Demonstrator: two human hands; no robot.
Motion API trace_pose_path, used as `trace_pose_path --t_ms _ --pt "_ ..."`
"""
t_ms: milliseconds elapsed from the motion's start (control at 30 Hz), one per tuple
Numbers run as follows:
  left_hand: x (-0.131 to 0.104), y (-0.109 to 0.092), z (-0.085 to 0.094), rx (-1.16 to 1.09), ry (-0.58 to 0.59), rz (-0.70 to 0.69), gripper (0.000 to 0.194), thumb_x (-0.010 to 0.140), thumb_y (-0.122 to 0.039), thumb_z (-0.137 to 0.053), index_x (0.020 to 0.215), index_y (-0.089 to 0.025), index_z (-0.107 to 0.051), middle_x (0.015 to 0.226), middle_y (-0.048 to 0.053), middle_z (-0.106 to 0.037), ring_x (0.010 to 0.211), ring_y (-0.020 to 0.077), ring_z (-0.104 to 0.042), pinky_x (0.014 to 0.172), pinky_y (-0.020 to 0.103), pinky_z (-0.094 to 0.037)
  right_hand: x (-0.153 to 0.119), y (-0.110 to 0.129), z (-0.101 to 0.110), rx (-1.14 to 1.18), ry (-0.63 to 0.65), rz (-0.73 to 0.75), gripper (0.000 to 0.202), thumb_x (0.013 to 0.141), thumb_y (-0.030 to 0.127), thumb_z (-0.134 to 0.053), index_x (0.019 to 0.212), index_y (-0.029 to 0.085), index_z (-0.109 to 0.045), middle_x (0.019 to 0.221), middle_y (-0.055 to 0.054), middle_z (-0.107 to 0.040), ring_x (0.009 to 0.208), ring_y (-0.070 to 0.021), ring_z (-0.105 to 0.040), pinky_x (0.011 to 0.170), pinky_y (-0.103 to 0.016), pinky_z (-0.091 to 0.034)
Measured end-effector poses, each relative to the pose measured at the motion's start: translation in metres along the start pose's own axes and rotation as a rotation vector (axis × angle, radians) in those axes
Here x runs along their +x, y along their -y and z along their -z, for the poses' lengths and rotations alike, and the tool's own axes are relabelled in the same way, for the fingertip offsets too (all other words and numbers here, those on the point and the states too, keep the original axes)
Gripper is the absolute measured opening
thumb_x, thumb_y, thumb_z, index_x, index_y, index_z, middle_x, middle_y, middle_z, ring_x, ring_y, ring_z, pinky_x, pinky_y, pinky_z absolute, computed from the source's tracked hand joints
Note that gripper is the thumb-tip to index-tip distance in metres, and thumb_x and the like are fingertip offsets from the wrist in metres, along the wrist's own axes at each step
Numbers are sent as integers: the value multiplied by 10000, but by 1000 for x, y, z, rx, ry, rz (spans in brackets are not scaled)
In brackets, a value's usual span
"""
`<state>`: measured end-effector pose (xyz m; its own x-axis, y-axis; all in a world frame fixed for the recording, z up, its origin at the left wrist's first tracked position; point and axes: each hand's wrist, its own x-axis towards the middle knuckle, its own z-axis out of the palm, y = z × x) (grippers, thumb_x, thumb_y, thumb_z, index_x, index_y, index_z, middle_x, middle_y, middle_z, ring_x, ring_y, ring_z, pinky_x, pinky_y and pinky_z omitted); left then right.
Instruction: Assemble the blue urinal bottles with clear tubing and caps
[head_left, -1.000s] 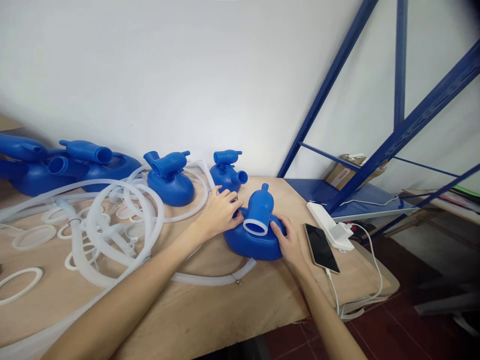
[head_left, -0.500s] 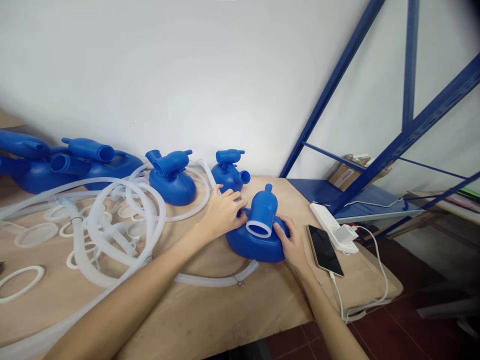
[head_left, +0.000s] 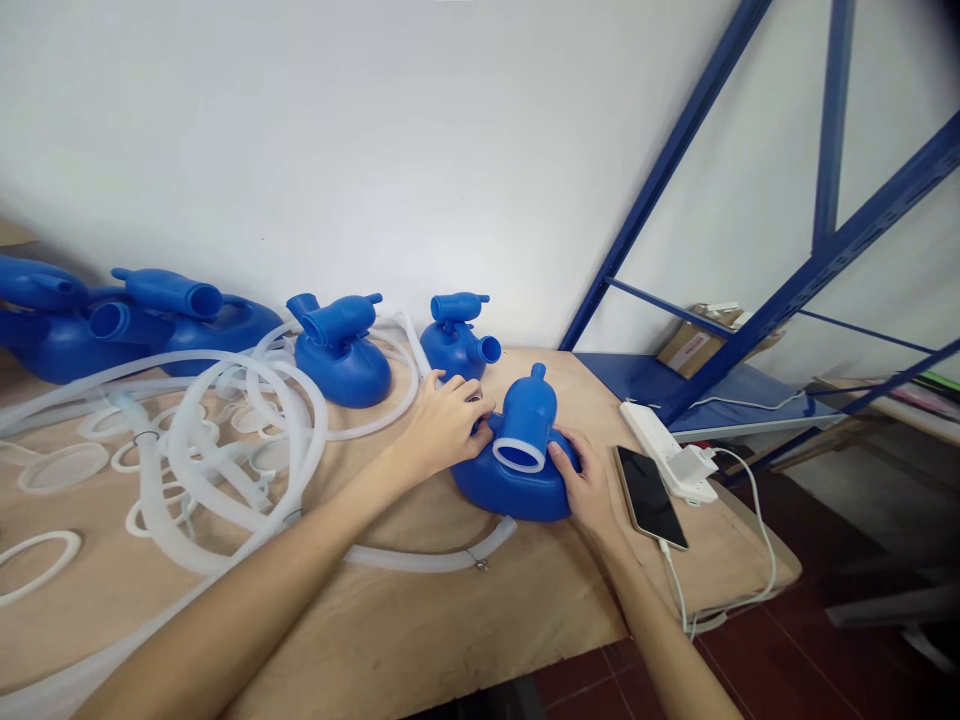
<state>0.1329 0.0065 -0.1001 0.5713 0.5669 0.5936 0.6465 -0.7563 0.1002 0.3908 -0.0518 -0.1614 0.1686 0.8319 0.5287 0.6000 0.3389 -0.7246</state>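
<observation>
A blue plastic urinal bottle [head_left: 512, 494] rests on the table in front of me. On top of it sits a blue funnel-shaped piece [head_left: 529, 410] with a white ring [head_left: 519, 456] round its wide mouth, which faces me. My left hand [head_left: 446, 418] pinches at the bottle's left side, where its neck is mostly hidden by the fingers. Around the right side, my right hand [head_left: 585, 475] grips the bottle, thumb near the funnel piece. The end of a clear hose [head_left: 427, 560] with a small clamp lies in front of the bottle.
Other blue bottles [head_left: 345, 365] stand along the wall, one just behind my left hand. Coiled clear hoses [head_left: 176, 440] and white rings [head_left: 45, 560] cover the left. A phone [head_left: 649, 495] and a white power strip [head_left: 664, 450] lie right, beside a blue metal shelf [head_left: 622, 385].
The view has shifted slightly, so the things on the left appear a little further left. Both hands keep the same hold on the bottle.
</observation>
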Motion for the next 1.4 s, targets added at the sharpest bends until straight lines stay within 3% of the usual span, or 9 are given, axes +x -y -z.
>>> trace_pose_path --t_ms 167,667,967,1400 --pt "0 2 -3 66 3 -51 268 1042 -340 -495 992 -206 -721 1059 89 -684 1026 272 -593 990 499 -357 0 0 0 9 -8 -17 461 923 629 -627 1119 224 -724 1186 -127 -734 1152 -332 -647 1058 -532 -497" --pt "3 -1 -3 88 -23 9 301 1035 -301 -484 895 -197 -730 981 75 -700 955 259 -597 973 510 -340 0 0 0 14 1 1 450 931 619 -625 1124 227 -730 1188 -123 -732 1152 -325 -647 1063 -524 -495" --pt "6 -1 -2 95 22 -3 168 943 -246 -551 910 -192 -707 992 79 -690 955 267 -597 955 506 -354 -1 0 0 -3 -2 12 442 939 619 -613 1121 235 -735 1170 -116 -742 1135 -330 -649 1041 -520 -505" --pt "-1 4 2 52 29 -72 188 956 -243 -521 967 -173 -695 1047 106 -664 983 276 -581 956 476 -400 -2 -1 0 18 10 5 448 939 608 -621 1147 228 -737 1199 -124 -729 1171 -324 -641 1080 -535 -487"
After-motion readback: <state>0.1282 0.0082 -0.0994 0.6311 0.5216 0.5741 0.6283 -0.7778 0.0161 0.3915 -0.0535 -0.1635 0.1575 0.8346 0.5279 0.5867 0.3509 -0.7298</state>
